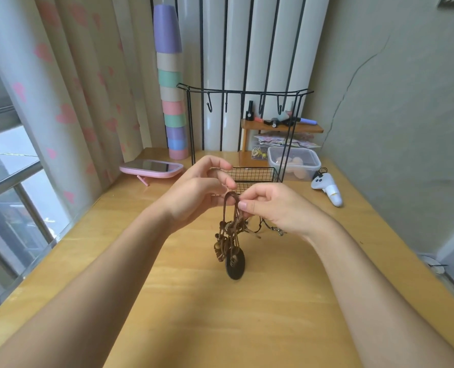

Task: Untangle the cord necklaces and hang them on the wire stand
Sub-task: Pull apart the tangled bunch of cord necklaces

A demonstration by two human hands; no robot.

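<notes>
Above the middle of the wooden table (220,328), just nearer than the wire stand (243,92), the cord necklaces (230,232) hung as one brown knotted bundle between the two hands. The right hand (276,211) pinched the right side of the top loop between thumb and forefinger, its other fingers curled. The left hand (194,192) had its fingers curled at the loop's left side and seemed to pinch the cord there, though the contact was partly hidden. The bundle's long axis ran straight down from the fingers, ending in a dark disc pendant (235,264) at the tabletop; whether it touched could not be told. Some thinner strands trailed to the right beneath the right hand. The tangle sat directly below both grips, so pulling apart would likely work sideways. The stand's empty hooks (209,108) lay beyond and higher, about equally near either hand.
</notes>
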